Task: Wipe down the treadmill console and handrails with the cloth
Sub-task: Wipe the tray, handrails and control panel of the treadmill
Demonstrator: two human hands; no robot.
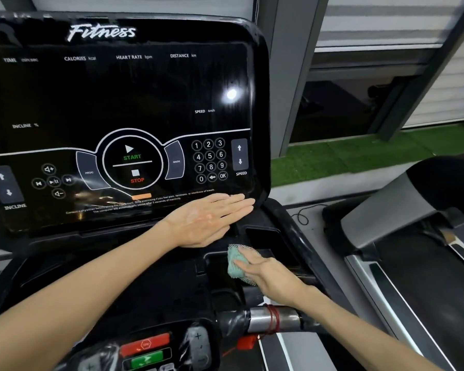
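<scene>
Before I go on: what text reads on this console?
All on the console:
"Fitness"
"TIME"
"CALORIES kcal"
"HEART RATE bpm"
"DISTANCE km"
"SPEED km/h"
"INCLINE %"
"START"
"STOP"
"PROG"
"MODE"
"0" to "9", "OK"
"SPEED"
"INCLINE"
Warning print: mostly blurred.
Red button label below: unreadable.

Pretty tight up front: the console screen [118, 103] rises steeply right behind the left hand [206, 220]. The right hand [263, 271] sits in a tray pocket [214, 261], walls close around it. The chrome grip bar [260, 318] crosses under its wrist. Open black deck [118, 277] lies left of both hands.
</scene>
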